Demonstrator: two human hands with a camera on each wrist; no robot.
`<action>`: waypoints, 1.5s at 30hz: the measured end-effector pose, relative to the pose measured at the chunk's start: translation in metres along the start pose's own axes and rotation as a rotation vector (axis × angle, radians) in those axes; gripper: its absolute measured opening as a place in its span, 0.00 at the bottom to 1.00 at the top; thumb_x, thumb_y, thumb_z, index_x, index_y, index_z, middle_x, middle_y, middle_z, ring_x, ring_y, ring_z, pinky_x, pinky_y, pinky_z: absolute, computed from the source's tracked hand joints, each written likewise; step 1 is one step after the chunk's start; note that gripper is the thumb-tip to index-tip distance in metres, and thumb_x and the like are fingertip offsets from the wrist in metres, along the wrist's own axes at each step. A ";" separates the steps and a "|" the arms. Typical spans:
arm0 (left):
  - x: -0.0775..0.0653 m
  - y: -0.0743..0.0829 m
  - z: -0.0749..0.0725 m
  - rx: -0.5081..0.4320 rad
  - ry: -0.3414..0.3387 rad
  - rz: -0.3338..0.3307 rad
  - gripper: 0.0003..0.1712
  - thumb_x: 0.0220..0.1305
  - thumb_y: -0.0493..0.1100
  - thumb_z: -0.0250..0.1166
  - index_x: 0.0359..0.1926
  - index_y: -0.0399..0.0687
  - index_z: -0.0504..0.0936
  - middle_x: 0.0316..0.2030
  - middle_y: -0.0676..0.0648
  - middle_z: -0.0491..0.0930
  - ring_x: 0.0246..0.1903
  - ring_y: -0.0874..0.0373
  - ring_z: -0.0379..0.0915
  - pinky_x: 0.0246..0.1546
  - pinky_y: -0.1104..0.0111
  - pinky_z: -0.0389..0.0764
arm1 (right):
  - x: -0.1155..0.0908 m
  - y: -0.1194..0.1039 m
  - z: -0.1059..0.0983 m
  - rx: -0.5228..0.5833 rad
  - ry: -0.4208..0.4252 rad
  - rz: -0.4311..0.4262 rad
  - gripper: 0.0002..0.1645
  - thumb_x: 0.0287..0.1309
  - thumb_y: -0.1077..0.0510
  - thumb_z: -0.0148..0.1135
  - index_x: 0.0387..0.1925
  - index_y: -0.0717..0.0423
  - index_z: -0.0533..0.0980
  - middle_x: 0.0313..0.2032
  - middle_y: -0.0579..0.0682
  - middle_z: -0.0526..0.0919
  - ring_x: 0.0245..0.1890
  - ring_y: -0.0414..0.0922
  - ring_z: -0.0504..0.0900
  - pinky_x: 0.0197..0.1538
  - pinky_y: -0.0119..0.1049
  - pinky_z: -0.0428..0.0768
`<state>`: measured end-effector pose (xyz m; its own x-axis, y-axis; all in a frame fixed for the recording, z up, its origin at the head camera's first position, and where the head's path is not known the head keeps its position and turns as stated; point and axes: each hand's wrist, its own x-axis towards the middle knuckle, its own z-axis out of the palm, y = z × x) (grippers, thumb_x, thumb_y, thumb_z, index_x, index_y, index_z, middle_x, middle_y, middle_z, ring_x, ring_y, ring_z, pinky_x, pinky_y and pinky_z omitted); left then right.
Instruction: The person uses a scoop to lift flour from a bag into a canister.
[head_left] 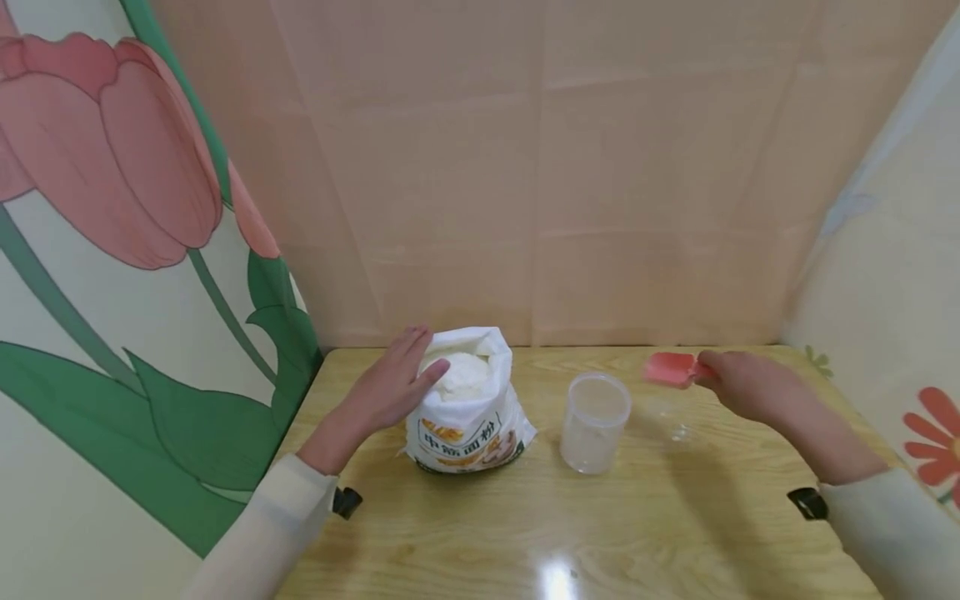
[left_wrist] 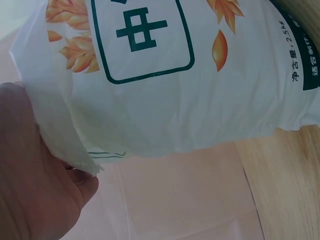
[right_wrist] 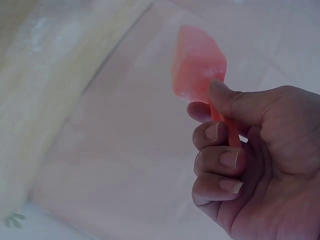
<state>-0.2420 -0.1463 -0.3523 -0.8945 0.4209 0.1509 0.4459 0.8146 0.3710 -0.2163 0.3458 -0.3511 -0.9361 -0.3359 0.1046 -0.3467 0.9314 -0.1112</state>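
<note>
An upright white flour bag [head_left: 465, 417] with its top open shows white flour [head_left: 465, 375] inside. At the bag's left rim, my left hand [head_left: 386, 387] holds the edge, thumb over the opening and fingers along the outer side; the left wrist view shows the bag [left_wrist: 150, 110] close up, with part of the hand [left_wrist: 35, 170] behind its edge. My right hand [head_left: 750, 387] grips a pink scoop [head_left: 671, 369] by its handle, above the table at the right. Its curled fingers show in the right wrist view, around the scoop [right_wrist: 200, 62]. Between the hands stands a clear plastic jar [head_left: 595, 425].
A small transparent item [head_left: 681, 432], possibly a lid, lies right of the jar on the wooden table [head_left: 465, 533]. A pinkish-beige covering [head_left: 525, 183] rises behind the table. Panels with printed flowers flank both sides, a large tulip [head_left: 127, 150] on the left.
</note>
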 end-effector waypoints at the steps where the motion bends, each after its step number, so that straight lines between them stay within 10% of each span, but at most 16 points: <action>1: 0.000 0.000 0.000 0.001 -0.002 0.000 0.51 0.74 0.75 0.32 0.80 0.41 0.50 0.80 0.41 0.47 0.80 0.46 0.37 0.78 0.51 0.48 | 0.002 -0.002 -0.004 -0.007 0.008 -0.016 0.14 0.71 0.57 0.59 0.27 0.51 0.69 0.20 0.42 0.65 0.21 0.41 0.65 0.27 0.38 0.65; 45: 0.001 0.001 -0.004 0.075 -0.027 0.014 0.52 0.72 0.76 0.31 0.80 0.42 0.49 0.80 0.43 0.46 0.80 0.51 0.35 0.78 0.52 0.50 | 0.080 -0.157 -0.113 -0.112 -0.071 -0.299 0.14 0.71 0.55 0.59 0.26 0.48 0.71 0.23 0.45 0.73 0.26 0.45 0.72 0.31 0.43 0.70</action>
<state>-0.2428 -0.1460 -0.3482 -0.8872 0.4426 0.1303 0.4608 0.8356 0.2990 -0.2302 0.1889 -0.2135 -0.7973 -0.6018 0.0471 -0.6014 0.7986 0.0241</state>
